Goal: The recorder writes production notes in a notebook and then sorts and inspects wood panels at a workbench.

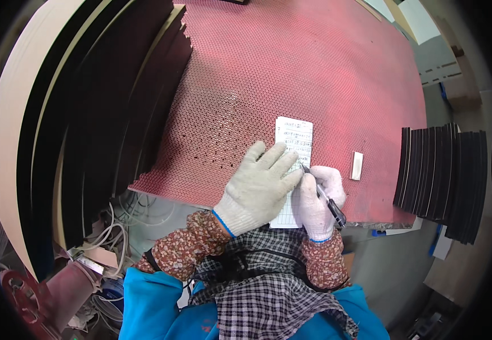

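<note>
The left hand point(257, 190) lies spread on narrow white ruled paper point(294, 130), likely flimsy, best edge-held; the right hand point(316, 211) pinches a slim dark pen point(335, 211) over it.

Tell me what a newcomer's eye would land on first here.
Probably the pinkish-red mesh-patterned work surface filling the middle, with big dark panels looming along its left side. Next, at its near edge, the gloved left hand lies on a narrow paper pad while the gloved right hand holds a pen to it.
</note>
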Tool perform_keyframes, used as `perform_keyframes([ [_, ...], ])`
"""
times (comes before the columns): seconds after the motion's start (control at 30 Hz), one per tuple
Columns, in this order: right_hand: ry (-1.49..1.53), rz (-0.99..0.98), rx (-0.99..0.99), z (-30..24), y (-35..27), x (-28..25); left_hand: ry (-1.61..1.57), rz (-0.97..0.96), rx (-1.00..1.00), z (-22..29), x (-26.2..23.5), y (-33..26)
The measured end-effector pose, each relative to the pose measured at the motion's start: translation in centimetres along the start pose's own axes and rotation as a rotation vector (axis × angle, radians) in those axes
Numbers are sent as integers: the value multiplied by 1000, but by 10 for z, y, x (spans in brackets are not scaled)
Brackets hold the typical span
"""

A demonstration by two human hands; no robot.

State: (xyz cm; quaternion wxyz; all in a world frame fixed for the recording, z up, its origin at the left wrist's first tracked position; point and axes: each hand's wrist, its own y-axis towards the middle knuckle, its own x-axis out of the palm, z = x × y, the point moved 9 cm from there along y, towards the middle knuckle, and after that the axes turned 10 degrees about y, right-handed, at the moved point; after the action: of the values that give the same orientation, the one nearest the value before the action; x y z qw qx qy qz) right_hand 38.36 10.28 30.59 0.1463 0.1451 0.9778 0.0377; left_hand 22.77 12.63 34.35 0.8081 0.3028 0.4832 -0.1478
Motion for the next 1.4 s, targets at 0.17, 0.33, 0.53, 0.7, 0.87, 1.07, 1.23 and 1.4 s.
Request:
perform_keyframes([
  [0.17,46,11,26,2,0,1,9,-22,0,-1,5,-1],
  [0.33,98,1,44,2,-2,1,24,-12,-10,-1,6,-3],
  [0.53,111,-15,20,1,-1,1,6,-20,-10,-1,8,-2],
  [0.7,100,-9,24,3,-1,0,7,-32,0,0,6,0],
  [0.87,144,-19,65,1,-2,2,4,-29,-1,0,6,0],
  [1.07,42,-5,36,0,-1,0,7,-12,7,0,5,0],
  [1.23,75,12,34,7,-2,-1,10,-27,5,0,6,0],
  [1.4,46,1,16,0,-1,1,4,-23,2,0,6,-1],
])
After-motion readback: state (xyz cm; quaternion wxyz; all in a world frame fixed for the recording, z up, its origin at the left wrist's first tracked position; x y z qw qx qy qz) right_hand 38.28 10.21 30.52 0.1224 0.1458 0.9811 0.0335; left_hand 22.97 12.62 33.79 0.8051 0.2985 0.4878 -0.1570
